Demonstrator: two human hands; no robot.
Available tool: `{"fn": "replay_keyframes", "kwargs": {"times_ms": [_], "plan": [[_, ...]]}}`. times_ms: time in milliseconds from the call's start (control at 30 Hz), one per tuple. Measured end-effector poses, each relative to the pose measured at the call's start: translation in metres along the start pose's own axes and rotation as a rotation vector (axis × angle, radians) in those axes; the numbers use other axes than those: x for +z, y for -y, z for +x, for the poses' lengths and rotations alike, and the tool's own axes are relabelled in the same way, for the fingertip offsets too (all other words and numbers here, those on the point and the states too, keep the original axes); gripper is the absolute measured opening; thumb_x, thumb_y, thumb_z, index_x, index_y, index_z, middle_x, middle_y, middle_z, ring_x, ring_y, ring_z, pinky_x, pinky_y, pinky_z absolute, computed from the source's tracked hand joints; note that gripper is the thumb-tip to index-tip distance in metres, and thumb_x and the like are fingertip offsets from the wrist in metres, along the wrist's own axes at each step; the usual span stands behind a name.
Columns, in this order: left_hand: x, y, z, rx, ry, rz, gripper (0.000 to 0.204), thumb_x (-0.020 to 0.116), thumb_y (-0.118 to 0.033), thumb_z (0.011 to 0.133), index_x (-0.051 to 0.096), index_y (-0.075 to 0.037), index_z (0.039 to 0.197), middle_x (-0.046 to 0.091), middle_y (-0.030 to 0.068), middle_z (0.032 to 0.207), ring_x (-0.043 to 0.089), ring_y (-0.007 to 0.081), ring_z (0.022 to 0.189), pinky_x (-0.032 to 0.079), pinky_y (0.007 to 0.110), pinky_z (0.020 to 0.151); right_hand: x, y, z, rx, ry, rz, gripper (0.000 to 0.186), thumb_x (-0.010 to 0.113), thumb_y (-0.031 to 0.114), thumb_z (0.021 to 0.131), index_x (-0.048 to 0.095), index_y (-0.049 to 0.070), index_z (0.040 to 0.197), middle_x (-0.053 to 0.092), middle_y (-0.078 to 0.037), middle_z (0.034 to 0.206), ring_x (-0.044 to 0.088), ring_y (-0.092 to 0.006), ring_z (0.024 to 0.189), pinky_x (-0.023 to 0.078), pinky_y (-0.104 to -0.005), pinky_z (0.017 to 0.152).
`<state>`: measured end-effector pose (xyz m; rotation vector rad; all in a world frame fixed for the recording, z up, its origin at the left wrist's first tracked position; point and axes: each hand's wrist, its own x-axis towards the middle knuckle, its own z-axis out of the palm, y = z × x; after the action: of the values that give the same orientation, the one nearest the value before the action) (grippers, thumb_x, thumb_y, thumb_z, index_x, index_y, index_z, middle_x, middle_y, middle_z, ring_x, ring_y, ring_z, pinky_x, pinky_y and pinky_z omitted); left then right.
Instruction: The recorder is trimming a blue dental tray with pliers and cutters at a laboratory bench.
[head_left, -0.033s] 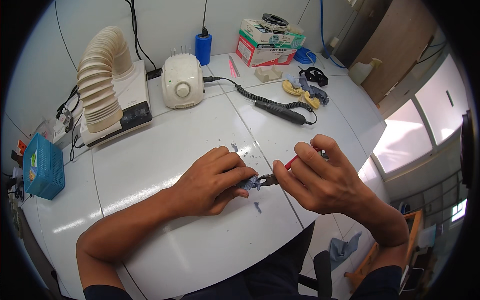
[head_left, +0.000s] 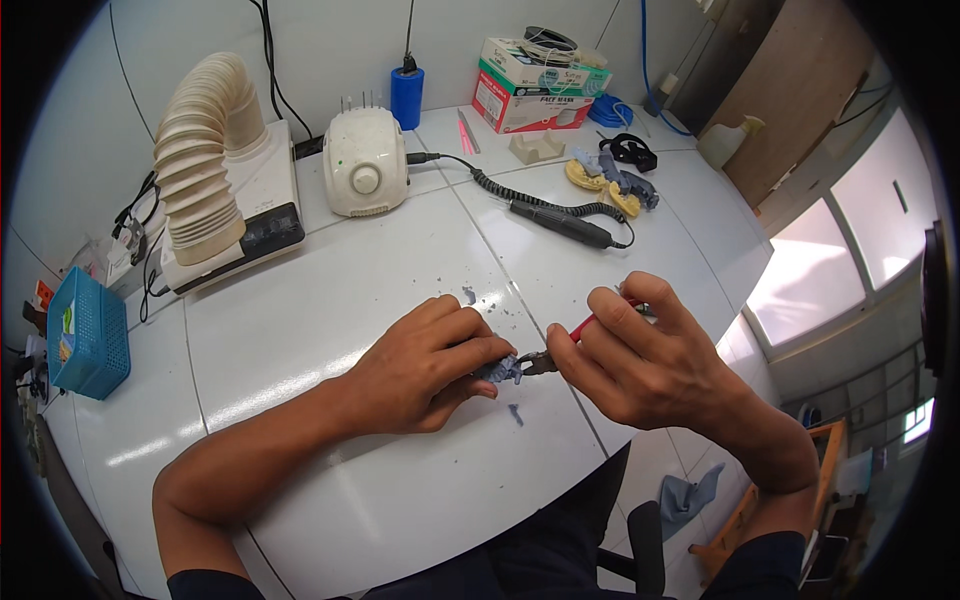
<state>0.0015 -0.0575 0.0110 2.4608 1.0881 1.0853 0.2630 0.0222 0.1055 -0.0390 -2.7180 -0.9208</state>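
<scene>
My left hand [head_left: 425, 360] pinches a small blue-grey jagged piece [head_left: 508, 369] between thumb and fingers, low over the white tabletop. Much of that piece is hidden by the fingers. In my right hand [head_left: 640, 355] is a pair of pliers [head_left: 541, 362] with red handles, its dark jaws pointing left. The jaw tips meet the right end of the piece; whether they are closed on it is too small to tell. Blue-grey scraps [head_left: 515, 414] and crumbs lie on the table around both hands.
Behind my hands stand a white control box [head_left: 366, 160] and a corded black handpiece [head_left: 560, 225]. A yellow dental model [head_left: 600, 188] with blue-grey pieces lies at the back right, near stacked boxes [head_left: 535, 90]. At the left are a white ribbed hose [head_left: 200, 160] and a blue basket [head_left: 95, 340].
</scene>
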Motion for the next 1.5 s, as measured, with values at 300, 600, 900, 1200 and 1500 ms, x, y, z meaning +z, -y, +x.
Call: {"fn": "replay_keyframes", "kwargs": {"times_ms": [300,600,900,1200,1500], "plan": [[0.004,-0.002,-0.002,-0.036,0.026,-0.032,0.040,0.087,-0.022,0.086,0.073,-0.006,0.121,0.066,0.0085,0.102,0.057,0.0276,0.090,0.049,0.040,0.078,0.005,0.001,-0.002,0.002,-0.055,0.076,0.016,0.073,0.018,0.091,0.069,0.008,0.081,0.051,0.000,0.068,0.062,-0.0171,0.084,0.048,-0.0343,0.085],[0.004,-0.002,-0.003,-0.060,0.056,-0.033,0.041,0.087,-0.021,0.085,0.073,-0.007,0.120,0.065,0.0081,0.103,0.057,0.0269,0.091,0.049,0.039,0.078,0.009,-0.001,-0.003,-0.046,-0.073,0.087,0.023,0.076,0.016,0.087,0.061,0.010,0.070,0.044,0.001,0.063,0.054,-0.0131,0.068,0.043,-0.0289,0.067],[0.004,0.000,-0.002,-0.051,0.076,-0.030,0.042,0.087,-0.020,0.085,0.073,-0.007,0.122,0.065,0.0079,0.104,0.056,0.0272,0.092,0.049,0.039,0.079,0.008,-0.002,-0.008,-0.027,-0.072,0.129,0.024,0.078,0.014,0.082,0.060,0.009,0.067,0.039,0.003,0.058,0.047,-0.0103,0.060,0.035,-0.0276,0.053],[-0.004,0.000,0.003,-0.012,0.027,0.029,0.046,0.090,-0.014,0.081,0.073,-0.008,0.123,0.066,0.0069,0.108,0.056,0.0267,0.096,0.049,0.039,0.083,0.005,0.007,-0.011,0.076,-0.070,-0.049,0.018,0.082,0.034,0.091,0.081,0.018,0.100,0.052,0.006,0.072,0.062,-0.0162,0.096,0.044,-0.0418,0.096],[-0.005,0.003,0.003,-0.027,-0.007,0.025,0.043,0.088,-0.023,0.084,0.074,-0.008,0.122,0.066,0.0072,0.107,0.057,0.0254,0.098,0.049,0.039,0.083,-0.007,0.001,-0.016,0.010,-0.051,-0.085,0.012,0.077,0.028,0.094,0.079,0.018,0.098,0.060,0.006,0.077,0.063,-0.0138,0.097,0.045,-0.0380,0.095]]}}
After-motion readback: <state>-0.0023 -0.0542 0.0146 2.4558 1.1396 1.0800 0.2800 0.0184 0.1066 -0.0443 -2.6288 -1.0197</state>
